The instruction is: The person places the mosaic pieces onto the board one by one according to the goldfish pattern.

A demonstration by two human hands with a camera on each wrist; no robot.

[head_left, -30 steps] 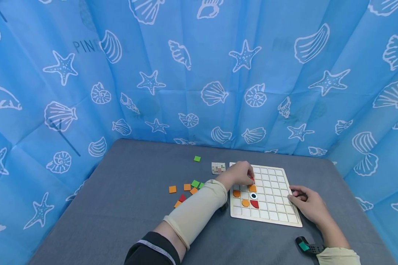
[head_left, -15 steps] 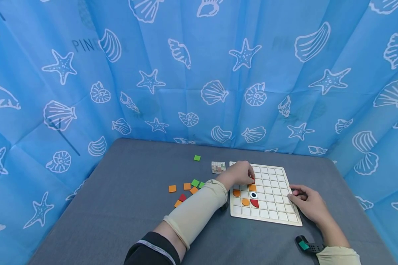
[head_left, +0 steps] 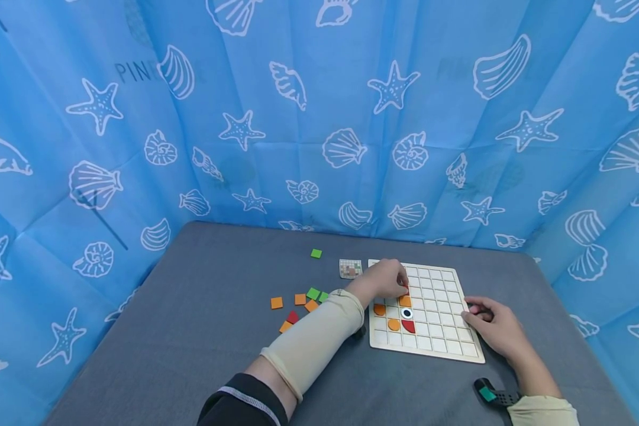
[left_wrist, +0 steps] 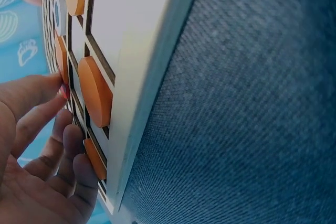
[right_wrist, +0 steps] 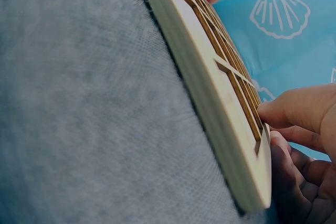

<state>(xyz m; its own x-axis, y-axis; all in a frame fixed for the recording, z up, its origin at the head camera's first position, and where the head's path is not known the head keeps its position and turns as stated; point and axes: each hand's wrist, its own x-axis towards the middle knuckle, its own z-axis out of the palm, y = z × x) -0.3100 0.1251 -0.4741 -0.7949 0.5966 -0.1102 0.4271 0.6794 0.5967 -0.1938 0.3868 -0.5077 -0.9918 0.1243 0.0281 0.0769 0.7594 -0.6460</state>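
Observation:
My left hand (head_left: pixel 384 279) pinches a small red tile (left_wrist: pixel 64 91) between thumb and index finger, down at the grid board (head_left: pixel 439 331). Most of that tile is hidden by the fingers. Just below it in the head view lies an orange square tile (head_left: pixel 404 301), then a white eye tile (head_left: pixel 406 313) with a dark centre and a red quarter-round tile (head_left: pixel 408 326). Two orange rounded tiles, one at the left (head_left: pixel 380 309) and one lower (head_left: pixel 394 324), also sit in cells. My right hand (head_left: pixel 496 330) grips the board's right edge, thumb on top.
Left of the board lie loose orange tiles (head_left: pixel 277 303), green tiles (head_left: pixel 313 293) and a red tile (head_left: pixel 293 318). A lone green tile (head_left: pixel 316 254) is farther back. A small printed grid card (head_left: pixel 350 269) lies beside the board. Blue curtain (head_left: pixel 319 118) stands behind the grey table (head_left: pixel 218 284).

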